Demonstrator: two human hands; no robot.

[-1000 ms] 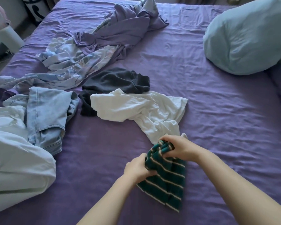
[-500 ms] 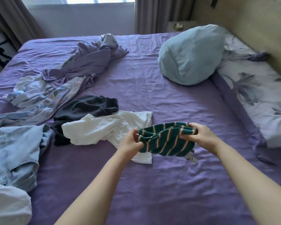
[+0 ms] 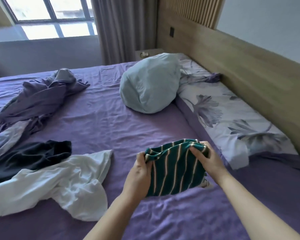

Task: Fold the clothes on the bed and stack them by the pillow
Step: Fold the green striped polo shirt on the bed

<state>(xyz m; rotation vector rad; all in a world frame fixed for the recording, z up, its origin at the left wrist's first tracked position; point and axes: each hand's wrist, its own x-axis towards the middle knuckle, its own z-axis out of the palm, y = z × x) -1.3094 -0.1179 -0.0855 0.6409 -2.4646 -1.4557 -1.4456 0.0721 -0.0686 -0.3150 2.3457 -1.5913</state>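
A folded dark green garment with thin pale stripes (image 3: 175, 170) is held just above the purple bed sheet (image 3: 102, 122). My left hand (image 3: 139, 175) grips its left edge, and my right hand (image 3: 207, 157) pinches its upper right corner. A white shirt (image 3: 59, 184) lies crumpled to the left, partly over a black garment (image 3: 29, 156). A light blue pillow (image 3: 149, 85) sits further up the bed, and a floral pillow (image 3: 232, 115) lies along the headboard to the right.
A purple and pale patterned sheet or garment (image 3: 35, 101) lies bunched at the far left. The wooden headboard (image 3: 258, 70) runs down the right side. A window (image 3: 50, 16) and grey curtain (image 3: 121, 26) stand beyond the bed.
My view has swung up and right toward the pillows. Both hands have carried the striped garment right, off the white shirt, toward the floral pillow; it now hangs flatter between them.
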